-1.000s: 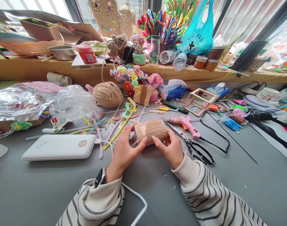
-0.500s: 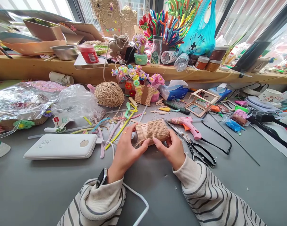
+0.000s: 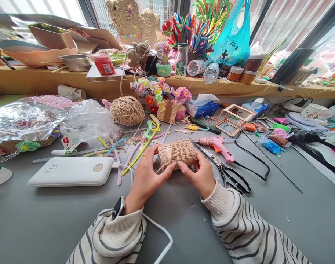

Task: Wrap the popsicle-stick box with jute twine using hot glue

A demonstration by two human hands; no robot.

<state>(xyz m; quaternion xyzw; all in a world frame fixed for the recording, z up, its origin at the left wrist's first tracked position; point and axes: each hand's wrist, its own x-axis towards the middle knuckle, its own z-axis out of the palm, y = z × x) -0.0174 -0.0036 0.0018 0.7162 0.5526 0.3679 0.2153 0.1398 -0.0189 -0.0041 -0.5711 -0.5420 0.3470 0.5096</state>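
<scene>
Across the grey table (image 3: 266, 220) lies a spread of craft clutter, and near its middle both hands hold a small box built of wooden sticks and wound with jute twine (image 3: 177, 154), resting on the tabletop just in front of the person. Going down in size from the table: a white power bank (image 3: 70, 171) lies well to the left with its cable looping toward the sleeves, a ball of jute twine (image 3: 127, 110) sits behind the box, a pink glue gun (image 3: 218, 143) lies just to the right, and black-handled scissors (image 3: 228, 172) rest beside the right wrist. The left hand (image 3: 146, 178) is closed on the box's left end, thumb pressing the near face and fingers over the top; the right hand (image 3: 201, 175) grips the right end the same way, thumb tip on the lower edge. A loose strand trails from the wound section under the left thumb. To wind well, I judge the coils should be kept tight and side by side, the thumb pinning the last turn so nothing slackens while the box is turned.
</scene>
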